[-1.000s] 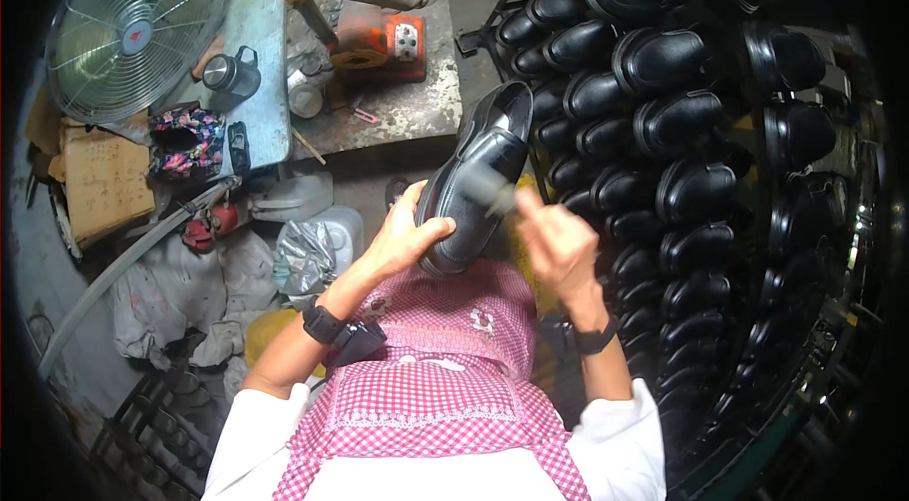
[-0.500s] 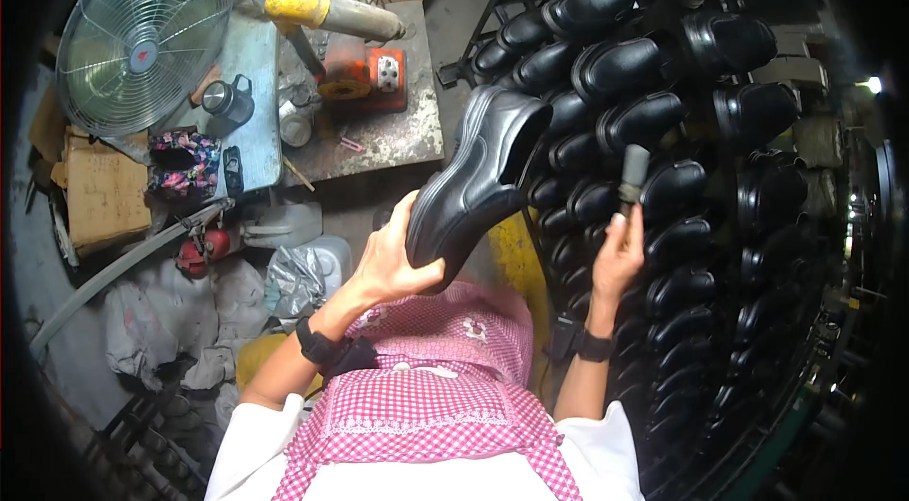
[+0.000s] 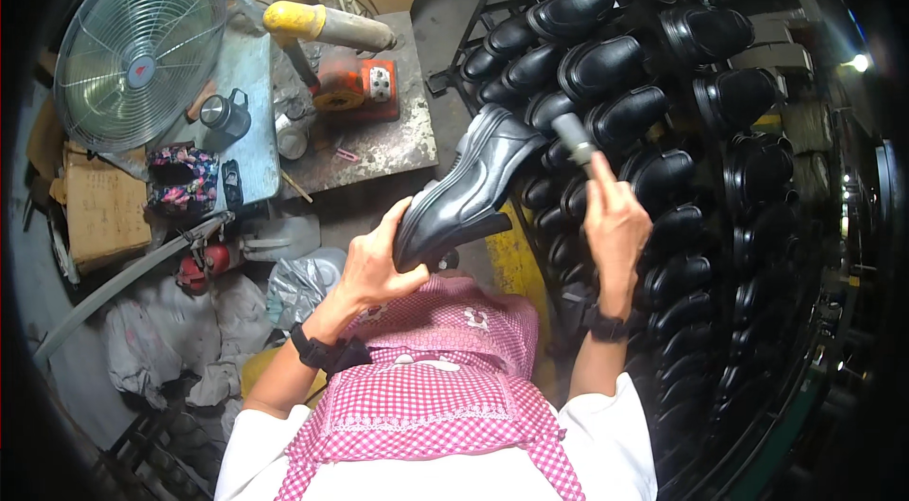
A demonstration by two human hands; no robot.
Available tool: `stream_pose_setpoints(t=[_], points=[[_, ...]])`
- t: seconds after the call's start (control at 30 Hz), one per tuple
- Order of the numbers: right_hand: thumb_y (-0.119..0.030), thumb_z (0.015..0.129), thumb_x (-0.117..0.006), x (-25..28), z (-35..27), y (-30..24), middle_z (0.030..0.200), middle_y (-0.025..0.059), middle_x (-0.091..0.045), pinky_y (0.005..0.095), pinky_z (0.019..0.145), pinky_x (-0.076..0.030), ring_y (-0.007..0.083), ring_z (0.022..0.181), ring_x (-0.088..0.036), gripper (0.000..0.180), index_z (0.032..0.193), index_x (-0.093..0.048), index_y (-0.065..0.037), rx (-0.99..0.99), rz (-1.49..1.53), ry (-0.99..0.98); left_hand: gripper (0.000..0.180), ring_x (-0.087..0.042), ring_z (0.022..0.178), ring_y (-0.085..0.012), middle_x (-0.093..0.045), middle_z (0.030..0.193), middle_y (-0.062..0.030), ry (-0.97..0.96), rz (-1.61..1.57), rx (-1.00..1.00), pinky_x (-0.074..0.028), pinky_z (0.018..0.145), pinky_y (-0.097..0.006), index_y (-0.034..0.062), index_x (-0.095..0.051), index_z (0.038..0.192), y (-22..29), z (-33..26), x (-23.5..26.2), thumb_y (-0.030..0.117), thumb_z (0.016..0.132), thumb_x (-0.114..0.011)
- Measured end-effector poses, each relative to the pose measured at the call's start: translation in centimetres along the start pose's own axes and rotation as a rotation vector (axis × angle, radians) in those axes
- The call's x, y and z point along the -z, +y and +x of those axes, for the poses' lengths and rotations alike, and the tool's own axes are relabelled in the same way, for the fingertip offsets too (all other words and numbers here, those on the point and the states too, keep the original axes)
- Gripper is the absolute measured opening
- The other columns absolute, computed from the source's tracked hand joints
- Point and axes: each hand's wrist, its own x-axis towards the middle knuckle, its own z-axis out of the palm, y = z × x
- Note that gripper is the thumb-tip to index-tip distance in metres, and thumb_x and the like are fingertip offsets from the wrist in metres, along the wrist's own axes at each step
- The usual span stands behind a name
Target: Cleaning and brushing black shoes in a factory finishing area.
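Note:
A glossy black leather shoe [image 3: 464, 181] slants over my lap, its thick ridged sole edge along the upper left. My left hand [image 3: 379, 259] is closed round its lower-left end, with the thumb underneath. In my right hand [image 3: 615, 222], pinched between the fingers, is a short stick-like tool with a pale grey cylindrical end [image 3: 572, 134]. This end is close to the shoe's upper right tip, and a small gap seems to separate them. Whether the grey end is bristle or solid cannot be made out.
Rows of black shoes [image 3: 601, 65] fill a dark rack at my right. Far left stand a wire-guarded fan [image 3: 142, 56], a dark mug [image 3: 225, 113] on a pale blue table [image 3: 258, 155] and an orange machine [image 3: 365, 89] on a worn bench [image 3: 407, 136]. Grey bags [image 3: 151, 331] lie lower left.
The shoe has rolled and tipped in my left hand, so its opening faces less toward the view. My right hand has moved up and leftward, bringing the tool close to the shoe.

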Motion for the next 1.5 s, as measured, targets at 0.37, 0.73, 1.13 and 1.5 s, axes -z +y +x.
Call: stream_pose_setpoints(t=[0.37, 0.73, 1.13, 1.5], points=[[-0.014, 0.087, -0.052, -5.7, -5.0, -3.2, 0.068, -0.0071, -0.042, 0.0166, 0.048, -0.027, 0.0007, 0.054, -0.032, 0.018, 0.102, -0.053, -0.006, -0.386, 1.239, 0.097, 0.054, -0.054, 0.102, -0.0238, -0.05, 0.116, -0.0178, -0.269, -1.77, 0.416, -0.043, 0.09, -0.036, -0.0038, -0.038, 0.12, -2.3, 1.6, 0.9, 0.028, 0.077, -0.049], [-0.018, 0.071, -0.071, -2.4, -6.0, -11.5, 0.072, -0.004, -0.051, 0.0157, 0.042, -0.031, 0.0025, 0.049, -0.04, 0.045, 0.108, -0.05, -0.003, -0.658, 1.773, -0.053, 0.094, -0.018, 0.128, -0.0216, -0.017, 0.139, -0.0102, -0.388, -1.288, 0.162, -0.019, 0.104, -0.036, 0.0104, 0.002, 0.137, 1.7, 7.0, -0.7, 0.011, 0.071, -0.065], [-0.01, 0.067, -0.072, 6.3, -14.2, -1.2, 0.119, 0.0091, -0.047, 0.0297, 0.092, -0.036, 0.0161, 0.105, -0.047, 0.071, 0.127, -0.034, 0.002, -0.774, 1.205, 0.9, 0.041, -0.061, 0.085, -0.0192, -0.059, 0.104, -0.013, -0.651, -0.731, 0.314, -0.047, 0.079, -0.03, 0.0018, -0.041, 0.123, -3.7, 9.8, -3.7, 0.02, 0.087, -0.05], [-0.022, 0.071, -0.068, 13.6, -33.0, 14.5, 0.081, -0.0035, -0.048, 0.021, 0.049, -0.031, 0.0068, 0.049, -0.033, 0.038, 0.102, -0.047, -0.016, -1.085, 0.83, 2.089, 0.023, -0.061, 0.062, -0.0174, -0.062, 0.08, -0.006, -0.327, -0.521, 0.743, -0.046, 0.049, -0.025, 0.0107, -0.052, 0.097, -17.7, 9.1, -5.3, 0.025, 0.08, -0.06]])
